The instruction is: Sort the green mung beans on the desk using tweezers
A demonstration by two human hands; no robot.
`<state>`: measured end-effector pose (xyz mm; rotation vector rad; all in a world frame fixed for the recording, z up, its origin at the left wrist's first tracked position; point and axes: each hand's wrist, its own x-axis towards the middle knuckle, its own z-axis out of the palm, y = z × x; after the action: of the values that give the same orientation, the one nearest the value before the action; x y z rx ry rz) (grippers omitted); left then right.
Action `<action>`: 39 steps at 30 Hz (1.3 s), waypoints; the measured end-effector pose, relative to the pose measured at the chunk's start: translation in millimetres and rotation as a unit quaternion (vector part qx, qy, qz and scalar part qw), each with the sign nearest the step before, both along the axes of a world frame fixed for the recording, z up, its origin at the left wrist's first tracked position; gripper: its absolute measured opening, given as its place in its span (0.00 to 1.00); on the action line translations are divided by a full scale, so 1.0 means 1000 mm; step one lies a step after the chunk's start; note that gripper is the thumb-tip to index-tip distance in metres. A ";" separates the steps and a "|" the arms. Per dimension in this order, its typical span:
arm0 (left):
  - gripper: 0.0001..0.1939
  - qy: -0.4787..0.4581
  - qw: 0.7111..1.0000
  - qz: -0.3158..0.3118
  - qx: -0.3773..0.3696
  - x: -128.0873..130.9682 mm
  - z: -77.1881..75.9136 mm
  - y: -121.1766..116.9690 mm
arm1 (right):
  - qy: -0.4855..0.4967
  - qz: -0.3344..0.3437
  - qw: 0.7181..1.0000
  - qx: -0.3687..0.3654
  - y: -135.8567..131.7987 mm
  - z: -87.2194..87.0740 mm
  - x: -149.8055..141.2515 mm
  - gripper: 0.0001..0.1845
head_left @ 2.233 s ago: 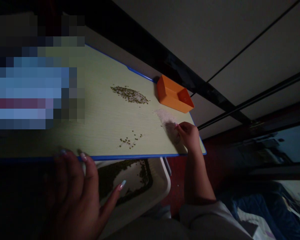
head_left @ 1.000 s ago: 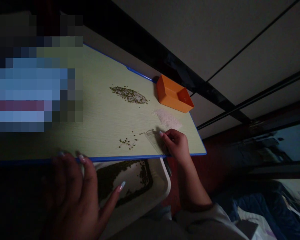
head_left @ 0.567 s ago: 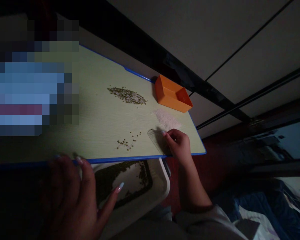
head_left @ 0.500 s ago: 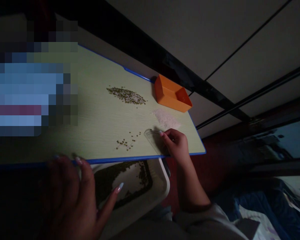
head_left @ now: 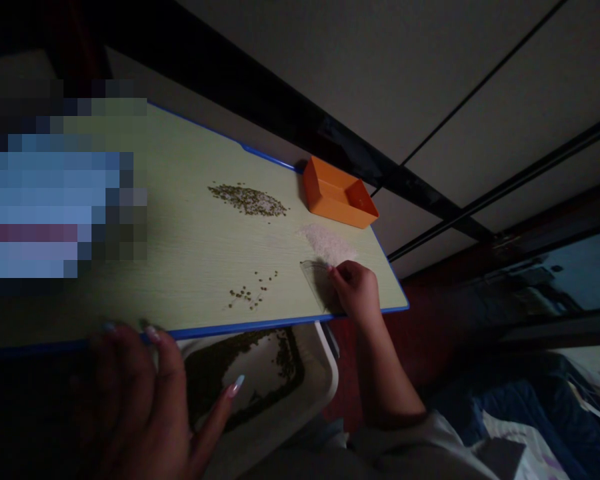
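Note:
My right hand (head_left: 356, 285) pinches a thin, clear, flat-looking piece (head_left: 316, 285), its exact kind unclear, low over the table near the front edge. Just beyond the fingers lies a heap of white grains, rice-like (head_left: 327, 243). To the left of the clear piece, several green beans (head_left: 247, 293) are scattered with a few white grains. Farther back is a mixed pile of green beans and white grains (head_left: 247, 200). My left hand (head_left: 150, 400) rests its fingertips at the table's blue edge, fingers apart and thumb stretched out, holding nothing.
An orange open box (head_left: 343, 207) stands at the table's back right. Below the front edge, a white tub (head_left: 325, 387) contains many green beans. The pale table (head_left: 180, 267) has a blue rim. A blurred-out blue shape covers the left side. Cabinet doors rise behind.
My right hand has drawn the clear piece slightly right, away from the scattered beans. The view has tilted a little; my left hand stays by the edge.

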<state>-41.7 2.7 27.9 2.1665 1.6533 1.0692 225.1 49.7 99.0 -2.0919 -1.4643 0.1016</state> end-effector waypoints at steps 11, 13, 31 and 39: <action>0.45 0.013 1.000 0.007 0.015 0.000 -0.004 0.000 | 0.013 0.029 0.999 0.015 0.014 -0.005 0.016 0.18; 0.45 0.014 1.000 0.007 0.016 0.000 -0.005 0.000 | 0.009 0.035 0.999 0.016 0.018 -0.006 0.016 0.18; 0.44 0.026 1.000 0.015 0.010 0.000 -0.006 0.000 | -0.149 0.255 0.954 -0.054 0.064 0.022 -0.016 0.14; 0.44 0.028 1.000 0.013 0.005 0.000 -0.006 -0.001 | -0.132 0.398 0.907 -0.045 0.088 0.023 -0.033 0.14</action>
<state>-42.2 2.2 22.1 2.2063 1.7067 1.0358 192.4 137.3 121.8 -1.4751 -2.4434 0.2049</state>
